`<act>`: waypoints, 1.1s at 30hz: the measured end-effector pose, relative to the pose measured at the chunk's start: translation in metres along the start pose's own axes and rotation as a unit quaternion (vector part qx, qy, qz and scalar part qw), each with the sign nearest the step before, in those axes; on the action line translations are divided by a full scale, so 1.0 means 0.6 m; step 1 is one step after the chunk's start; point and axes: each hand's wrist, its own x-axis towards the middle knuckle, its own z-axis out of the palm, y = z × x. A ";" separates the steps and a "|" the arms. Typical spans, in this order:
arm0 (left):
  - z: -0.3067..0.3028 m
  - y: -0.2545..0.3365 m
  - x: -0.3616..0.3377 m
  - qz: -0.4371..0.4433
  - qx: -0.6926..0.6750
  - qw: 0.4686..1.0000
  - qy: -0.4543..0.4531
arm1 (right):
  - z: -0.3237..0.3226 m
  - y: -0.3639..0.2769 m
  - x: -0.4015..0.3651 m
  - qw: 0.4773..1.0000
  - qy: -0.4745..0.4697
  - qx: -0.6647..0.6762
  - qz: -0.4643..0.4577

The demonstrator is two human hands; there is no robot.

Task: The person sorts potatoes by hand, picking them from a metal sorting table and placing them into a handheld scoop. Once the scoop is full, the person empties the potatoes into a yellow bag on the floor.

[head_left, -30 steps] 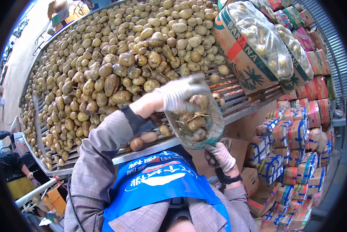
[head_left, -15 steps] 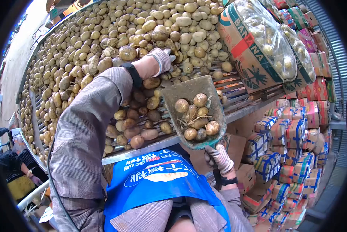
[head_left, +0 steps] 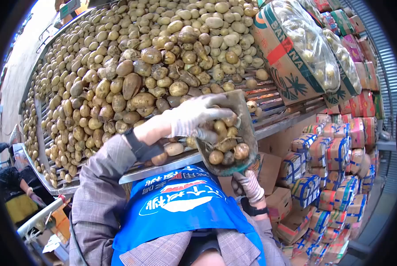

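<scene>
My right hand (head_left: 249, 187), in a striped glove, is closed round the handle of a dirt-caked scoop (head_left: 247, 106) with a green rim by the handle. Several brown potatoes (head_left: 241, 150) and bits of dry stalk lie inside it. Over the scoop's left side reaches my gloved left hand (head_left: 200, 119), its fingers spread and its fingertips close to the potatoes there. Part of the scoop's left edge is hidden under this hand. Beyond it, a thick heap of loose potatoes (head_left: 142, 100) covers a slatted metal table.
A banana carton (head_left: 291, 66) with bagged potatoes stands on the table's right end. Stacked, strapped cartons (head_left: 304, 188) fill the floor at right. The table's metal edge (head_left: 163, 167) runs before my blue apron (head_left: 180, 199). Another person's arm (head_left: 29, 190) shows at far left.
My left hand has come from the potato heap back and right to the scoop, its fingers now spread over it. The scoop and my right hand have stayed nearly in place.
</scene>
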 end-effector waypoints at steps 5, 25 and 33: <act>-0.003 -0.067 -0.054 -0.286 0.313 0.905 0.045 | -0.013 0.038 -0.033 0.999 0.021 0.049 0.012; 0.027 -0.091 0.045 -0.315 0.252 0.902 -0.155 | -0.011 0.041 -0.055 0.994 0.024 0.100 0.021; 0.031 -0.167 0.111 -0.296 0.230 0.880 -0.292 | -0.007 0.054 -0.041 0.996 0.020 0.092 0.003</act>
